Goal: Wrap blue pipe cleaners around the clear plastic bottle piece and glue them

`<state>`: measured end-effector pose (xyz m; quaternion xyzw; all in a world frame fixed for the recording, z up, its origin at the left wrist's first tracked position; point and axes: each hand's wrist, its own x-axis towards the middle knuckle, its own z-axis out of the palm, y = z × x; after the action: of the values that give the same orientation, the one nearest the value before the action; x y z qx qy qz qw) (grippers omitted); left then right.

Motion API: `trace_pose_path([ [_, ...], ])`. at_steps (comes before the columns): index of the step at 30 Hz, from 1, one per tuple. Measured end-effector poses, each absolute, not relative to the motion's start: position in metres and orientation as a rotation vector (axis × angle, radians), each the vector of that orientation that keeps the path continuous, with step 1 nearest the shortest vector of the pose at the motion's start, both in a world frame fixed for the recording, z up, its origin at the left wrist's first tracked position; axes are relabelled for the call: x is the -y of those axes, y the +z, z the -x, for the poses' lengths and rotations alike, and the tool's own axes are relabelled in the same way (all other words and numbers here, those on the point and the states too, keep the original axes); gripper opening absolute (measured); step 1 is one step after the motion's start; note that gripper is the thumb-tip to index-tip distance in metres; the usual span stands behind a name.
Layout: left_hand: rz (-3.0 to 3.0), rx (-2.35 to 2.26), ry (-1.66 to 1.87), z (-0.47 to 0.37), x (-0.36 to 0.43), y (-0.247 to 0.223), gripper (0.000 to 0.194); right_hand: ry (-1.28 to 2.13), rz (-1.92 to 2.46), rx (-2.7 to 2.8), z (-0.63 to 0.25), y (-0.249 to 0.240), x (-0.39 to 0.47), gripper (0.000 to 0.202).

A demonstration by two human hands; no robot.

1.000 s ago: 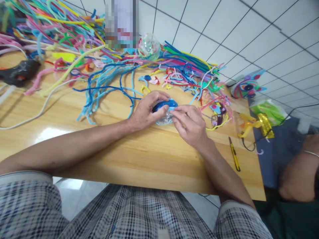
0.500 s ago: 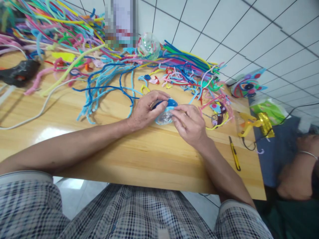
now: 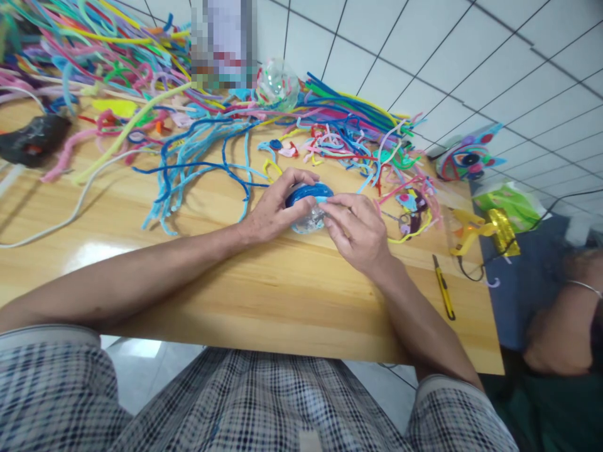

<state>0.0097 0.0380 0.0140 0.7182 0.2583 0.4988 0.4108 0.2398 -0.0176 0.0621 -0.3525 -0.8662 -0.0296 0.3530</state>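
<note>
A clear round ball, its upper part covered in dark blue with a light blue band below, is held over the middle of the table. My left hand is wrapped round its left side, thumb on the front and fingers over the top. On its right side, my right hand pinches at the end of the light blue band with thumb and forefinger. Loose blue and light blue pipe cleaners lie to the left of my left hand.
Pipe cleaners in many colours and a clear ball line the back. A black glue gun lies left; a yellow cutter and yellow glue gun lie right. Another person's arm shows at far right.
The ball has tilted a little in my hands, showing more of its dark blue part. My right fingers have shifted slightly along the light blue band.
</note>
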Motion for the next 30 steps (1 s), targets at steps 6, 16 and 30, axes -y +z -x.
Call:
trace_pose_path([
  [6, -1.739, -0.673, 1.257, -0.0107, -0.0398, 0.0105, 0.042, -0.067, 0.916, 2.200, -0.2421, 0.0599, 0.0147, 0.042],
  [16, -1.651, -0.687, 1.255, -0.0140, -0.0444, 0.0062, 0.050, -0.022, 1.034, 2.189, -0.2412, 0.0576, 0.0167, 0.042],
  [30, -1.716, -0.658, 1.227, -0.0086, -0.0408, 0.0063, 0.060, -0.032, 1.092, 2.134, -0.2393, 0.0534, 0.0153, 0.035],
])
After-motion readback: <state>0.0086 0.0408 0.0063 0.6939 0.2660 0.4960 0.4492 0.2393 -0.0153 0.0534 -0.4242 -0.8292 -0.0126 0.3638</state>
